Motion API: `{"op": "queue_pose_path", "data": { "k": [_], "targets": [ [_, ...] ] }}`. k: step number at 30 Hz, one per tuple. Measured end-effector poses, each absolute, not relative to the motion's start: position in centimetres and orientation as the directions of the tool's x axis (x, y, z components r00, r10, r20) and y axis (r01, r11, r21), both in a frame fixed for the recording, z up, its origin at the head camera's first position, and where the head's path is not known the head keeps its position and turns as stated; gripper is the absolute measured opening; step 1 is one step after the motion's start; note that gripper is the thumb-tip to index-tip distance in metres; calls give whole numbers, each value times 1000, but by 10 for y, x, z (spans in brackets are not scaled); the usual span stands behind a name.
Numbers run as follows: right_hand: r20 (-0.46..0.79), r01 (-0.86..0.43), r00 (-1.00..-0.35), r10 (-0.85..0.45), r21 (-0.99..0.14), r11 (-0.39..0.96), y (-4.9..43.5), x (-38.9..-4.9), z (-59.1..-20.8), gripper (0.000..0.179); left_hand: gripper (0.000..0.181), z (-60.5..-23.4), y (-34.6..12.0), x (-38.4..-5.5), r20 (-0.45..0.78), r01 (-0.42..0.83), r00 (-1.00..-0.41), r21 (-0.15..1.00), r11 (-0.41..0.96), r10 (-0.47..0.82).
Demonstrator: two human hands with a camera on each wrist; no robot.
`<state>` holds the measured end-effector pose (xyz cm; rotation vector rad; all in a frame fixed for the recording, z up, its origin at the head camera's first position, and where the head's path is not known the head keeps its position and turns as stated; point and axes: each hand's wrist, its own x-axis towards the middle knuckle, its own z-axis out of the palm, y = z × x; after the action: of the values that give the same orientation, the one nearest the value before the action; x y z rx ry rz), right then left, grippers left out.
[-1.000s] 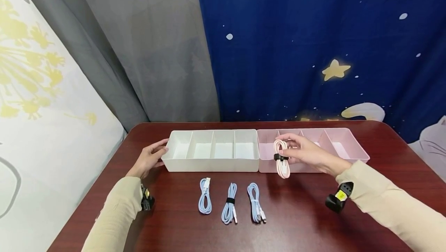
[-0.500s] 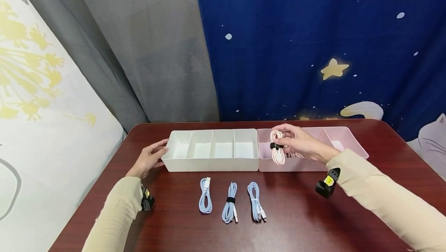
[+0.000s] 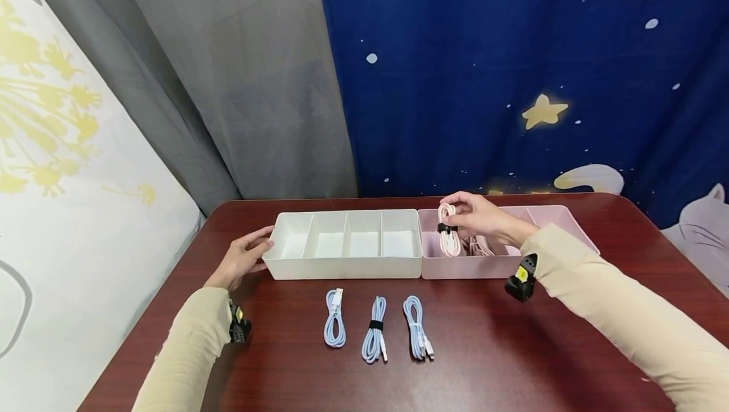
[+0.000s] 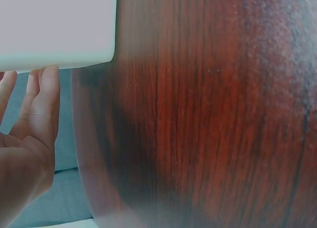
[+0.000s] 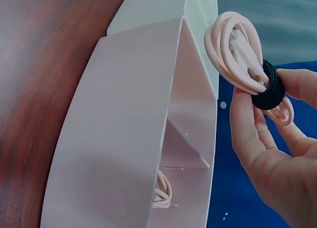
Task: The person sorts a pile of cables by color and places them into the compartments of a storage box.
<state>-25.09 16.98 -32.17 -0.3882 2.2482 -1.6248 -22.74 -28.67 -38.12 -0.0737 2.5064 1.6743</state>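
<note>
Between thumb and fingers my right hand (image 3: pixel 484 219) pinches a coiled pink charging cable (image 3: pixel 448 235) bound with a black strap. The coil is held over the leftmost compartment of the pink divided box (image 3: pixel 501 268); in the right wrist view the held cable (image 5: pixel 237 54) hangs apart from the walls. Another pink cable (image 3: pixel 477 246) lies in the neighbouring compartment, partly hidden. My left hand (image 3: pixel 240 260) touches the left end of the white divided box (image 3: pixel 347 269) with fairly straight fingers (image 4: pixel 49 89). The white box's compartments hold nothing visible.
Three coiled blue cables lie in front of the boxes: a left one (image 3: pixel 335 320), a middle one (image 3: pixel 374 333) with a black strap, and a right one (image 3: pixel 417 330). The boxes stand end to end on the dark red table (image 3: pixel 296 374), with curtains (image 3: pixel 455 83) behind.
My right hand has moved the pink cable away from me and slightly left, from the pink box's front wall to over its leftmost compartment. The left hand stays at the white box.
</note>
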Motion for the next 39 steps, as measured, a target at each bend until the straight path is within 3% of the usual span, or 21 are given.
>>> {"op": "queue_pose_path", "data": {
  "k": [24, 39],
  "targets": [
    [-118, -53, -924, -364, -904, 425, 161, -280, -336, 38, 50, -380, -287, -228, -136, -112, -990, 910, 399, 32],
    [-114, -51, -918, -380, -917, 396, 155, -283, -342, 34, 50, -381, -286, -229, -141, -120, -990, 915, 384, 25]
  ]
}}
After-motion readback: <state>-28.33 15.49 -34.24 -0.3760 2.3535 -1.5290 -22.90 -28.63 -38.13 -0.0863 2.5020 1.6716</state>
